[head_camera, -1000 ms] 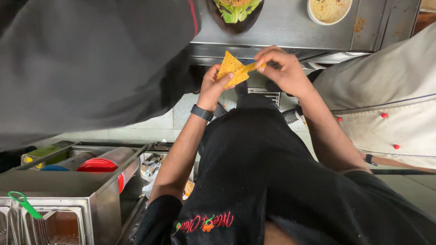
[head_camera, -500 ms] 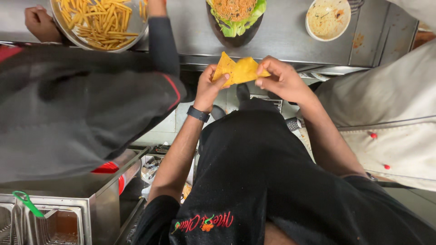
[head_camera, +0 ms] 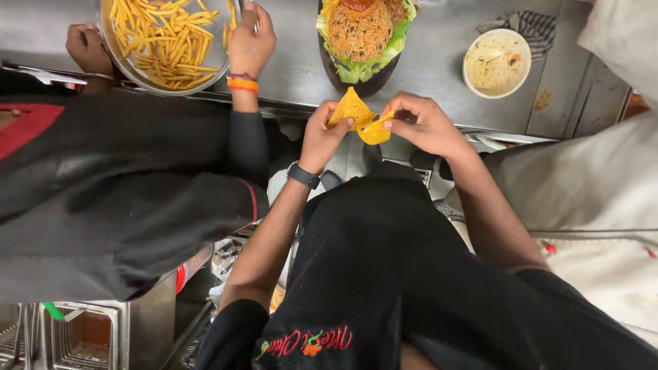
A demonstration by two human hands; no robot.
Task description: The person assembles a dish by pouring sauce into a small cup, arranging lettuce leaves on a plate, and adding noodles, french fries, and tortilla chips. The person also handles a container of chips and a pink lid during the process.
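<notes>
Left hand (head_camera: 322,137) & right hand (head_camera: 425,123) each pinch a yellow chip (head_camera: 351,109) at table (head_camera: 439,68) edge, just below salad bowl (head_camera: 361,41). Step looks like garnishing; next needs careful placing.

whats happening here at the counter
The person wearing the camera holds yellow chips between the left hand and the right hand, just below the edge of a steel counter. On it sit a dark bowl of lettuce and rice and a pale bowl of sauce. Beside them, another person in a dark sleeve grips a metal bowl of fries.
</notes>
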